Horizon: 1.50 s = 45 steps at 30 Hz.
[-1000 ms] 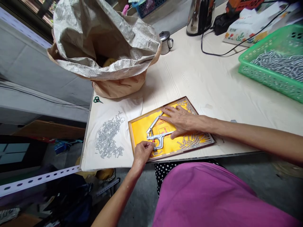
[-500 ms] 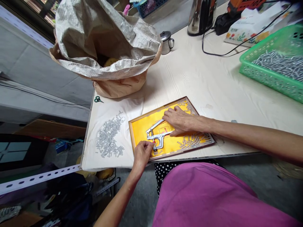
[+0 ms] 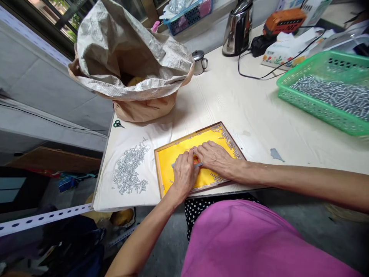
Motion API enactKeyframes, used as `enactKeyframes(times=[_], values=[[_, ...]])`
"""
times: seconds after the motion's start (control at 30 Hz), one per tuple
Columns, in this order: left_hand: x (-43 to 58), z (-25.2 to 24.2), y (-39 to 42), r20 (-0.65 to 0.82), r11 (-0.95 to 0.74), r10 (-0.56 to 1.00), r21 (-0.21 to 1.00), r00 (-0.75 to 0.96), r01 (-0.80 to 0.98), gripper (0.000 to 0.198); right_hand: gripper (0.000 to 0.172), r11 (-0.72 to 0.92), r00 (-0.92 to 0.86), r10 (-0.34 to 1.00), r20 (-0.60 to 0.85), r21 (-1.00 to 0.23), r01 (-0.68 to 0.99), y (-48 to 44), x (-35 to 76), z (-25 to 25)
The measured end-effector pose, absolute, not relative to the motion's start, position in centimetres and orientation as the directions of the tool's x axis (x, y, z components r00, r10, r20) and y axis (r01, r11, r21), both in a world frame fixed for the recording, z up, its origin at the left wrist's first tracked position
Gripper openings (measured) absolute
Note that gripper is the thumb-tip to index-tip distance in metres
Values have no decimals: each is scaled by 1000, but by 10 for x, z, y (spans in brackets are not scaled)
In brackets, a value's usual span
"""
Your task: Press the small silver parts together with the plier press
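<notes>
Silver hand pliers (image 3: 198,165) lie over the yellow bottom of a shallow wooden-rimmed tray (image 3: 167,158), mostly hidden beneath both hands. My left hand (image 3: 184,172) is closed over their head end, fingers bent down. My right hand (image 3: 216,157) curls around the handles, close against the left fingertips. Small metal tubes or springs (image 3: 227,143) line the tray's right side, with more by its near right edge. Whether a small part sits in the jaws cannot be seen.
A pile of small metal pieces (image 3: 129,169) lies on white cloth at left, near green-handled scissors (image 3: 117,124). Behind stands a large woven sack (image 3: 147,105). A lidded metal cup (image 3: 198,63), kettle (image 3: 236,32) and green basket (image 3: 319,109) of metal springs stand farther back and right.
My left hand has moved from the pliers' jaw up and right over their head, covering them. The right hand has closed around the handles. The view has shifted slightly.
</notes>
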<state>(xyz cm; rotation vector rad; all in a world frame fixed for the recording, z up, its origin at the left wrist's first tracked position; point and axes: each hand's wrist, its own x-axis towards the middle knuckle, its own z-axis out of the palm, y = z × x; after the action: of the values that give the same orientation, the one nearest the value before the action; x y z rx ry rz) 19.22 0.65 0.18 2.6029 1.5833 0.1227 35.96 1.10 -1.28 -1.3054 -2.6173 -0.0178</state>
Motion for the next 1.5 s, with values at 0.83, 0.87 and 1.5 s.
enactKeyframes(times=[0.83, 0.87, 1.5], values=[[159, 53, 64, -180, 65, 975, 794, 132, 605, 52, 26, 695, -629, 662, 408, -19, 719, 6, 395, -10], [149, 59, 58, -149, 41, 983, 745, 107, 666, 52, 28, 670, -593, 688, 418, -50, 741, 5, 400, -9], [77, 70, -18, -225, 51, 974, 89, -30, 995, 19, 24, 360, -67, 915, 398, -730, 580, -30, 437, -56]])
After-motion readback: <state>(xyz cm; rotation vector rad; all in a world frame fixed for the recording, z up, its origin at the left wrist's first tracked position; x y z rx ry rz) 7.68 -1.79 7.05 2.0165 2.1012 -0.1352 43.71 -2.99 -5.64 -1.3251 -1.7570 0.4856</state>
